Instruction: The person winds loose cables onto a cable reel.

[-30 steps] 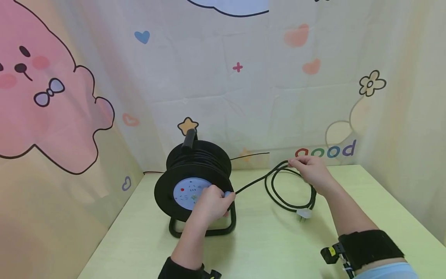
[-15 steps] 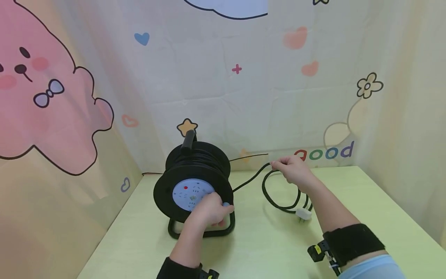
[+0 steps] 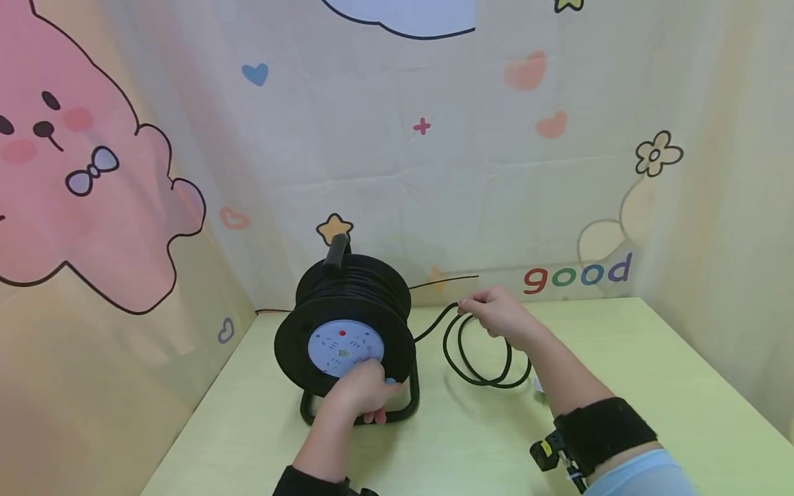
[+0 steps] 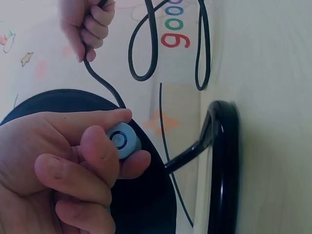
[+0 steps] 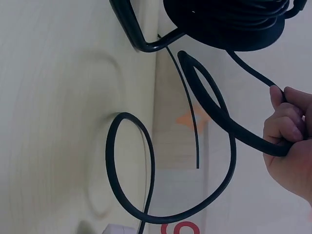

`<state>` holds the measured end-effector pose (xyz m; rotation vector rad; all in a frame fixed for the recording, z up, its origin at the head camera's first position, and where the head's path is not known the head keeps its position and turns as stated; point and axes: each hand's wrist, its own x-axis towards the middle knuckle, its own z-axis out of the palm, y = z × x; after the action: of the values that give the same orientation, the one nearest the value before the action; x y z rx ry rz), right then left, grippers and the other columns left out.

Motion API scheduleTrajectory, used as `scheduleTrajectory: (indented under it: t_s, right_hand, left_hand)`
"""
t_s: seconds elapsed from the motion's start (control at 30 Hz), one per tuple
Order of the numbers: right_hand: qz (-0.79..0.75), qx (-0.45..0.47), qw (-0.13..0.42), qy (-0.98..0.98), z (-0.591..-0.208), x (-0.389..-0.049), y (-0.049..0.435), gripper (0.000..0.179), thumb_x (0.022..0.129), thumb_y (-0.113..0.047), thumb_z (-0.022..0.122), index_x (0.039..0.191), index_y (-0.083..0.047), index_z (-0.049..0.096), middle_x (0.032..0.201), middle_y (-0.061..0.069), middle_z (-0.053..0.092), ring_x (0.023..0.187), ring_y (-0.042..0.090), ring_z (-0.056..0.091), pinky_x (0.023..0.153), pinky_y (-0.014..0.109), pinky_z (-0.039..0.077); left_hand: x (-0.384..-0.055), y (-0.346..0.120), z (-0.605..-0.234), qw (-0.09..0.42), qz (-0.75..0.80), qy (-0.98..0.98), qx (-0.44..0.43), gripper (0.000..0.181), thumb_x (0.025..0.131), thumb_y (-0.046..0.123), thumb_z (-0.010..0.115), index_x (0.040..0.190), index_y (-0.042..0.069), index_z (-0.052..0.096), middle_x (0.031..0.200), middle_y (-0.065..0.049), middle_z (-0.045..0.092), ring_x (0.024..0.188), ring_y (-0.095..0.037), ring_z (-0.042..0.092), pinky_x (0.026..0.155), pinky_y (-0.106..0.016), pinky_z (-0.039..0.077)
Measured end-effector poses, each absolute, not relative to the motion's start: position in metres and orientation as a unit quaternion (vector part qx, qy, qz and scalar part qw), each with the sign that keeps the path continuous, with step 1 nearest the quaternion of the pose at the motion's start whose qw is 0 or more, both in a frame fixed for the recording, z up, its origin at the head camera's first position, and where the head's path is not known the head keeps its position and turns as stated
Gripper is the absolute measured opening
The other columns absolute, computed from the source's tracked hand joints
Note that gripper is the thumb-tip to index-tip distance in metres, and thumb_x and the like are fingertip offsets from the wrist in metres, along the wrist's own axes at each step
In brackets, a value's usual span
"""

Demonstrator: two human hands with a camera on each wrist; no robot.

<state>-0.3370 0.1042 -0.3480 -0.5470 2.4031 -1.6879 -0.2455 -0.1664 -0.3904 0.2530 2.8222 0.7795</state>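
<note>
A black cable reel (image 3: 291, 344) with a pale blue socket panel (image 3: 338, 341) stands on the table, black cable wound round its drum. My left hand (image 3: 360, 391) pinches the small blue knob (image 4: 124, 140) on the reel's front face between thumb and fingers. To the right, my right hand (image 3: 499, 317) grips the black cable (image 3: 434, 326) that runs off the drum. Below that hand the rest of the cable hangs in loose loops (image 5: 109, 161). The white plug (image 3: 538, 387) at its end is partly hidden behind the right forearm in the head view.
The reel rests on a black tubular stand (image 3: 412, 406) on the pale table (image 3: 459, 441). A printed curtain (image 3: 384, 158) hangs right behind the table. A thin dark line (image 3: 443, 281) shows on the curtain behind the reel.
My right hand has moved left toward the reel with the cable, and the loops have shifted left with it. The left hand has turned the knob downward, rotating the socket panel.
</note>
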Motion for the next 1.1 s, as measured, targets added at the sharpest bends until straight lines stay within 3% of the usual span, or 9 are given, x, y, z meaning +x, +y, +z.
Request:
scheduleTrajectory:
  t_s: [0.37,0.4,0.47,0.53,0.6,0.63,0.93,1.0,1.1]
  right_hand:
    - [-0.528,-0.185,0.098,0.823,-0.358,-0.34,0.079,0.025,0.098,-0.02,0.052,0.1,-0.001,0.069,0.05,-0.008,0.024,0.042,0.008,0.017,0.041,0.023,0.022]
    - [-0.526,-0.186,0.099,0.824,-0.358,-0.339,0.078,0.025,0.099,-0.02,0.052,0.1,-0.001,0.069,0.053,-0.007,0.03,0.042,0.008,0.018,0.041,0.023,0.022]
    - [-0.521,-0.185,0.099,0.827,-0.358,-0.339,0.073,0.025,0.099,-0.02,0.051,0.1,-0.003,0.07,0.064,-0.004,0.047,0.043,0.009,0.017,0.042,0.024,0.022]
    - [-0.511,-0.193,0.102,0.831,-0.359,-0.339,0.069,0.026,0.099,-0.02,0.05,0.103,-0.003,0.07,0.086,0.003,0.06,0.044,0.009,0.017,0.042,0.024,0.023]
    - [-0.503,-0.199,0.103,0.835,-0.359,-0.339,0.065,0.026,0.1,-0.02,0.049,0.104,-0.004,0.07,0.111,0.009,0.062,0.044,0.01,0.017,0.042,0.024,0.024]
    - [-0.502,-0.201,0.104,0.835,-0.36,-0.339,0.064,0.026,0.1,-0.02,0.049,0.104,-0.005,0.07,0.115,0.011,0.061,0.043,0.01,0.017,0.042,0.024,0.024]
    - [-0.498,-0.21,0.102,0.835,-0.361,-0.337,0.058,0.022,0.098,-0.017,0.052,0.099,-0.005,0.07,0.109,0.01,0.064,0.041,0.009,0.018,0.04,0.023,0.023]
    - [-0.484,-0.211,0.098,0.843,-0.36,-0.337,0.058,0.021,0.097,-0.019,0.056,0.09,-0.004,0.069,0.089,0.004,0.062,0.042,0.009,0.019,0.04,0.024,0.023]
    - [-0.43,-0.218,0.071,0.873,-0.36,-0.338,0.061,0.029,0.091,-0.024,0.064,0.07,-0.005,0.06,0.061,-0.005,0.044,0.044,0.009,0.022,0.042,0.025,0.023]
  left_hand:
    - [-0.242,-0.19,-0.399,0.143,0.259,0.952,0.083,0.04,0.095,0.033,0.057,0.072,0.001,0.06,0.048,-0.001,0.061,0.041,-0.017,0.056,0.039,-0.026,0.037]
    - [-0.243,-0.192,-0.4,0.145,0.26,0.951,0.083,0.039,0.095,0.032,0.057,0.072,0.001,0.06,0.049,-0.001,0.061,0.041,-0.017,0.056,0.039,-0.026,0.038]
    - [-0.243,-0.196,-0.401,0.147,0.263,0.95,0.086,0.038,0.095,0.031,0.057,0.073,0.0,0.061,0.049,-0.002,0.061,0.041,-0.017,0.056,0.039,-0.027,0.039]
    - [-0.243,-0.2,-0.402,0.147,0.26,0.951,0.085,0.038,0.096,0.029,0.056,0.074,-0.001,0.062,0.049,-0.001,0.061,0.041,-0.017,0.057,0.039,-0.027,0.039]
    - [-0.244,-0.203,-0.403,0.148,0.254,0.953,0.081,0.038,0.096,0.029,0.056,0.072,0.001,0.061,0.048,-0.001,0.061,0.041,-0.017,0.056,0.039,-0.027,0.039]
    - [-0.244,-0.205,-0.403,0.147,0.25,0.954,0.08,0.038,0.096,0.029,0.056,0.07,0.001,0.061,0.048,-0.001,0.061,0.041,-0.017,0.056,0.038,-0.027,0.038]
    - [-0.244,-0.209,-0.402,0.161,0.253,0.952,0.064,0.038,0.096,0.028,0.056,0.067,0.003,0.058,0.049,-0.002,0.061,0.041,-0.017,0.057,0.038,-0.028,0.039]
    - [-0.243,-0.209,-0.402,0.161,0.255,0.951,0.063,0.038,0.096,0.028,0.056,0.067,0.004,0.057,0.049,-0.002,0.061,0.041,-0.017,0.057,0.039,-0.028,0.04]
    - [-0.242,-0.21,-0.401,0.16,0.255,0.951,0.064,0.038,0.096,0.028,0.056,0.068,0.002,0.059,0.049,-0.002,0.061,0.041,-0.017,0.057,0.039,-0.028,0.04]
